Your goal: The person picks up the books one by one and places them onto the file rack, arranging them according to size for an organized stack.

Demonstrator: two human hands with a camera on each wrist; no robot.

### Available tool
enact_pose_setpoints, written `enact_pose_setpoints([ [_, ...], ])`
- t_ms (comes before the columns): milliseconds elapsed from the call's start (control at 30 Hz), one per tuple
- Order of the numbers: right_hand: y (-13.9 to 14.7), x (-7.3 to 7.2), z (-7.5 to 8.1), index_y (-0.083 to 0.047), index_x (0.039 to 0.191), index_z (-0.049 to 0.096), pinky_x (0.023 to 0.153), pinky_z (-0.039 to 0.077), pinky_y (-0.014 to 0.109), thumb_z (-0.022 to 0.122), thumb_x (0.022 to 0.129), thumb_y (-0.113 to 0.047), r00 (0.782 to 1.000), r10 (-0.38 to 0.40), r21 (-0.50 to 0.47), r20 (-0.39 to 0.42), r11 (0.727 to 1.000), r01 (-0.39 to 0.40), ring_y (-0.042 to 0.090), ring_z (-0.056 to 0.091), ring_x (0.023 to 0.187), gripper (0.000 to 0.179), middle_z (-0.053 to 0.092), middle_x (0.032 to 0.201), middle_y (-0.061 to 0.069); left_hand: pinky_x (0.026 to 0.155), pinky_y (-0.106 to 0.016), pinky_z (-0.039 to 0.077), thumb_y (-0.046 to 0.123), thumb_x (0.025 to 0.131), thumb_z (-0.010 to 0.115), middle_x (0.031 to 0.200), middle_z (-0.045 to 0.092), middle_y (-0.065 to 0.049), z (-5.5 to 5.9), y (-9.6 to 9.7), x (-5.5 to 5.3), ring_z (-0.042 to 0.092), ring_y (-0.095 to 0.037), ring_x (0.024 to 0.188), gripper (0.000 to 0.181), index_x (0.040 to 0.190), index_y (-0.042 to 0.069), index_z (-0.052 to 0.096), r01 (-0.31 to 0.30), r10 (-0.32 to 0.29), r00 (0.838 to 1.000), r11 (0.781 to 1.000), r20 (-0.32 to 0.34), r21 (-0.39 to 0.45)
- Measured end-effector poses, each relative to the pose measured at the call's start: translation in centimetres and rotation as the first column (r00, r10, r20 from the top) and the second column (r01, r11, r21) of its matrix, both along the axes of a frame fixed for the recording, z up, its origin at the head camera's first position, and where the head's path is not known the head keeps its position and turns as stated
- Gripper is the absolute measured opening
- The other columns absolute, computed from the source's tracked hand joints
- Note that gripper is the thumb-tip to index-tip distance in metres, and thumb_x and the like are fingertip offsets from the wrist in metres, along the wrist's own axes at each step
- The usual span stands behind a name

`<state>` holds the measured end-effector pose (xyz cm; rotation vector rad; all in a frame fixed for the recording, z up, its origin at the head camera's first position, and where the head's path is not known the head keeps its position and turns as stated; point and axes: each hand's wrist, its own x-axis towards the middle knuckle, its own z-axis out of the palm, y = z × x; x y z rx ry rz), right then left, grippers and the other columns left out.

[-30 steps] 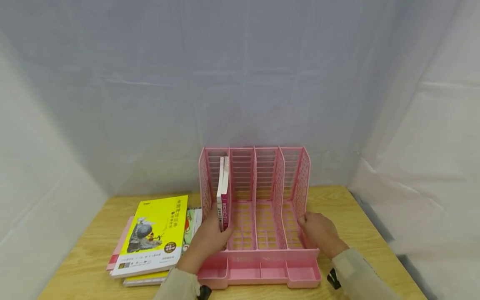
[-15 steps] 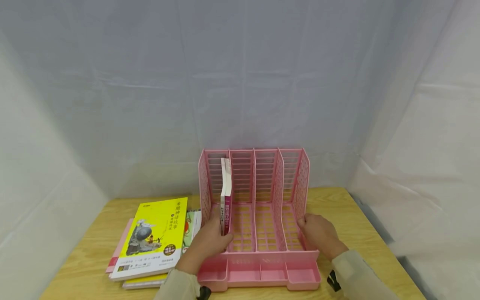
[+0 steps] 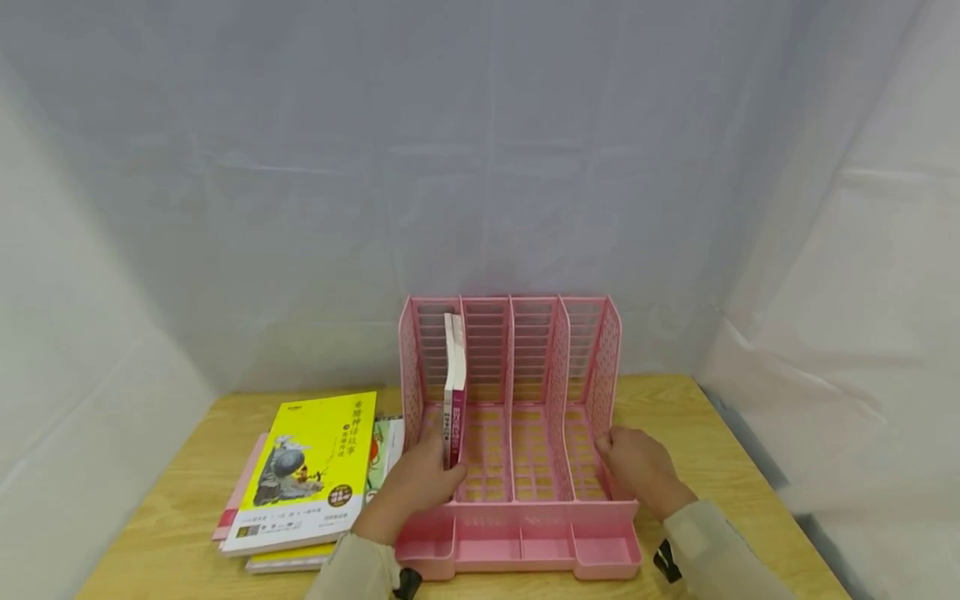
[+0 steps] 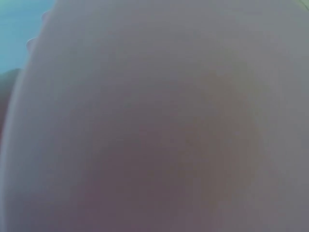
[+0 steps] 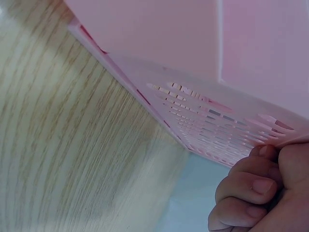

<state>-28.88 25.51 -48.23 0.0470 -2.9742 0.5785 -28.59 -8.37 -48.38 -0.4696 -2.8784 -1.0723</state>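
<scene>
A pink desktop book rack (image 3: 547,518) with several upright compartments stands on the table. Two thin books (image 3: 454,379), one with a white spine and one with a purple spine, are upright in its leftmost compartment, close to the first divider. My left hand (image 3: 422,482) grips their lower front ends, thumb on the right side, its other fingers partly hidden. At the rack's right side wall (image 3: 606,367), my right hand (image 3: 642,468) pinches the front edge; the right wrist view shows its fingers (image 5: 260,185) curled there. A blurred, close pinkish surface fills most of the left wrist view.
Left of the rack lies a pile of books topped by a yellow one (image 3: 315,454), with a green-covered book (image 3: 386,442) showing beneath. Small trays (image 3: 487,547) run along the rack's front. White sheeting (image 3: 480,167) hangs behind and at both sides of the wooden table (image 3: 172,492).
The two books have shifted slightly right toward the first divider, with my left hand still gripping them. My right hand has stayed on the rack's side wall.
</scene>
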Motion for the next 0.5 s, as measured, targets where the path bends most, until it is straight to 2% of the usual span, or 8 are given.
enact_pose_setpoints([
  [100, -0.10, 0.02, 0.01, -0.013, 0.069, 0.048, 0.059, 0.037, 0.035, 0.046, 0.105, -0.027, 1.000, -0.002, -0.009, -0.008, 1.000, 0.002, 0.020, 0.044, 0.062, 0.038, 0.047, 0.064, 0.003, 0.097, -0.049, 0.055, 0.033, 0.093, 0.070, 0.159, 0.045, -0.016, -0.05, -0.01, 0.01, 0.063, -0.028, 0.103, 0.097, 0.166, 0.011, 0.012, -0.016, 0.016, 1.000, 1.000, 0.000, 0.005],
  [167, -0.13, 0.02, 0.03, -0.013, 0.070, 0.049, 0.059, 0.037, 0.035, 0.046, 0.105, -0.028, 1.000, -0.003, -0.006, -0.004, 1.000, 0.003, 0.020, 0.045, 0.062, 0.039, 0.048, 0.064, 0.003, 0.103, -0.050, 0.052, 0.032, 0.092, 0.072, 0.161, 0.041, -0.017, -0.17, 0.02, 0.00, 0.062, -0.029, 0.112, 0.098, 0.166, 0.010, 0.011, -0.024, 0.024, 1.000, 0.999, -0.010, 0.023],
  [233, -0.13, 0.08, 0.10, -0.014, 0.071, 0.050, 0.060, 0.039, 0.036, 0.045, 0.106, -0.030, 1.000, 0.000, 0.008, 0.001, 1.000, 0.000, 0.020, 0.046, 0.064, 0.039, 0.049, 0.066, 0.004, 0.111, -0.052, 0.046, 0.029, 0.092, 0.072, 0.162, 0.039, -0.017, -0.24, 0.10, -0.04, 0.057, -0.030, 0.122, 0.095, 0.164, 0.008, 0.014, -0.022, 0.024, 0.999, 0.998, -0.035, 0.063],
  [300, -0.13, 0.16, 0.23, -0.014, 0.072, 0.052, 0.061, 0.042, 0.037, 0.045, 0.107, -0.031, 1.000, -0.001, 0.011, 0.010, 1.000, 0.001, 0.021, 0.047, 0.065, 0.039, 0.052, 0.068, 0.004, 0.113, -0.053, 0.043, 0.024, 0.093, 0.072, 0.161, 0.038, -0.016, -0.21, 0.18, -0.08, 0.054, -0.031, 0.127, 0.090, 0.163, 0.010, 0.017, -0.007, 0.016, 0.997, 0.992, -0.069, 0.130],
  [400, -0.08, 0.24, 0.31, -0.014, 0.075, 0.055, 0.063, 0.045, 0.039, 0.045, 0.107, -0.032, 1.000, -0.002, 0.008, 0.018, 1.000, 0.001, 0.021, 0.049, 0.067, 0.038, 0.054, 0.071, 0.004, 0.101, -0.053, 0.054, 0.017, 0.094, 0.069, 0.154, 0.043, -0.014, -0.03, 0.17, -0.07, 0.057, -0.031, 0.122, 0.082, 0.161, 0.016, 0.022, 0.020, 0.003, 0.996, 0.968, -0.093, 0.252],
  [500, -0.06, 0.24, 0.18, -0.014, 0.075, 0.056, 0.063, 0.045, 0.039, 0.045, 0.107, -0.032, 1.000, -0.004, -0.011, 0.027, 1.000, 0.004, 0.021, 0.051, 0.066, 0.038, 0.054, 0.070, 0.004, 0.094, -0.049, 0.058, 0.012, 0.095, 0.064, 0.150, 0.047, -0.012, 0.29, -0.13, 0.17, 0.061, -0.029, 0.119, 0.078, 0.162, 0.017, 0.025, 0.007, 0.030, 0.994, 0.944, -0.105, 0.331],
])
